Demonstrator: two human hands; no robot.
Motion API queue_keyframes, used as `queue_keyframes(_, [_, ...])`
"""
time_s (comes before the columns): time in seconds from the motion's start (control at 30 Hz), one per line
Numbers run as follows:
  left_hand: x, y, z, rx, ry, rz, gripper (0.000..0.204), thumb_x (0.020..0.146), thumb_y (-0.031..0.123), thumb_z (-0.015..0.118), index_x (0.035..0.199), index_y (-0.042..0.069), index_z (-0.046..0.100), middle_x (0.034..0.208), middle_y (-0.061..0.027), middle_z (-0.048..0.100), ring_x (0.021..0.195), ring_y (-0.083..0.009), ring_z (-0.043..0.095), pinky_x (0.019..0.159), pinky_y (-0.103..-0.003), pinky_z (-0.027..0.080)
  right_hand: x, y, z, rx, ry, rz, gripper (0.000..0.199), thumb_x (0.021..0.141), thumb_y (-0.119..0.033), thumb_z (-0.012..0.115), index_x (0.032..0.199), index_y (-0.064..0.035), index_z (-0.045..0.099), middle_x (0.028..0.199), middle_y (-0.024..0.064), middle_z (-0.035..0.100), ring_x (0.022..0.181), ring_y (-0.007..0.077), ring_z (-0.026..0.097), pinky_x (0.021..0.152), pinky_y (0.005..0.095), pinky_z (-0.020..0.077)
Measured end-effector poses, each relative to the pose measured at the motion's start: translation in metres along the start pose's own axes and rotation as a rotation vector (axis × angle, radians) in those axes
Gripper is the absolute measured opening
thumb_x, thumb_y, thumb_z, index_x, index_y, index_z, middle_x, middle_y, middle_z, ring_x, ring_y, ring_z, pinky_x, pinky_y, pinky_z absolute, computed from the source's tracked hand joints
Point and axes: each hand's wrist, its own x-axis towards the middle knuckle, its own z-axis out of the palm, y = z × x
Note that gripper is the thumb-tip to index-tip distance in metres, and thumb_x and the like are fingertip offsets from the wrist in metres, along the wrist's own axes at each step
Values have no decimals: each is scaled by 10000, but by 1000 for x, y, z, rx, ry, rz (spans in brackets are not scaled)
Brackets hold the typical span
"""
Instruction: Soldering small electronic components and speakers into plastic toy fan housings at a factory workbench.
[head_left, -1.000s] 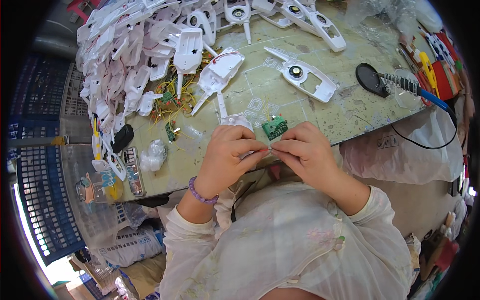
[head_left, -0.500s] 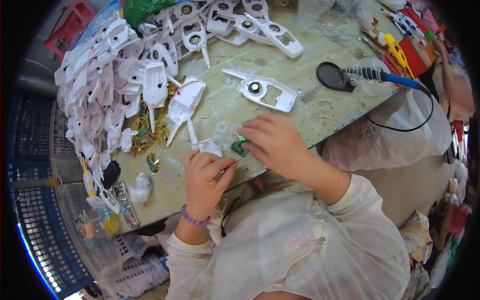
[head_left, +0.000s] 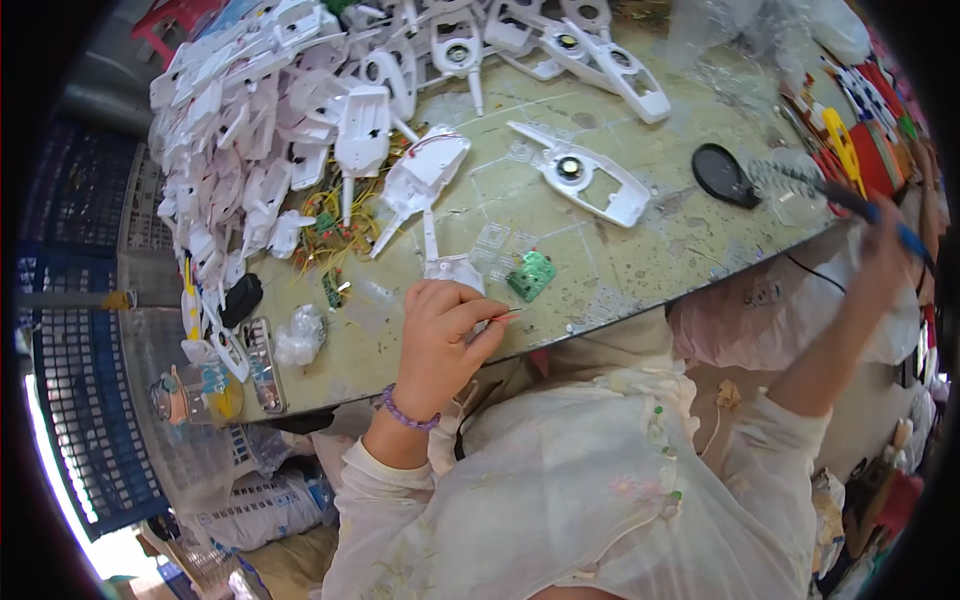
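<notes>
My left hand (head_left: 448,330) is closed in a pinch on thin wires (head_left: 508,313), with reddish ends sticking out past the fingertips. Just beyond the fingers lies a small green circuit board (head_left: 531,276) on the table. A white plastic casing part (head_left: 455,270) sits right behind the left hand, partly covered by it. Out at the right, my right hand (head_left: 880,245), smeared by motion, is around the blue handle of a soldering iron (head_left: 913,242). The iron's front end is at the coil of a stand with a round black base (head_left: 722,174).
Many white plastic casings (head_left: 235,130) are heaped at the far left. One casing with a round speaker (head_left: 590,185) lies mid-table. Yellow wires with small boards (head_left: 335,235) lie beside the heap. Hand tools with yellow handles (head_left: 843,145) are at the far right. A crumpled plastic bag (head_left: 300,335) rests front left.
My right hand has left the circuit board and swung right to the soldering iron, whose handle has tilted. The board now lies uncovered. My left hand keeps its pinch. The whole view has shifted.
</notes>
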Motion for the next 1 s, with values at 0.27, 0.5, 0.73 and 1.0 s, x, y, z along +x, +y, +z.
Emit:
queue_keyframes(0.27, [16,6,6,41,-7,139,118,693,75,713,763,69,618,961,-54,630,1001,-273,587,888,-424,441,-110,-18,5,70,35,-728,88,881,-44,506,934,-4,563,731,102,527,586,196,499,529,304,421])
queue_keyframes(0.5, [15,5,14,125,-57,160,147,677,26,699,794,54,613,1054,-83,667,985,-274,630,959,-451,458,-188,-65,86,1142,-372,24,222,914,-223,522,850,-14,478,691,105,499,576,168,428,532,302,344])
queue_keyframes(0.73, [15,1,14,51,-71,101,123,679,16,682,772,31,604,1038,-101,677,904,-281,650,943,-448,487,-188,-72,98,1150,-522,-100,196,920,-214,499,848,-32,479,681,82,474,551,167,401,509,310,328])
queue_keyframes(1.0, [13,1,15,74,-51,120,133,668,16,686,778,34,614,1040,-98,677,911,-274,649,935,-441,490,-187,-70,104,1087,-530,-174,208,917,-225,496,835,-35,482,649,71,458,546,174,407,507,316,329])
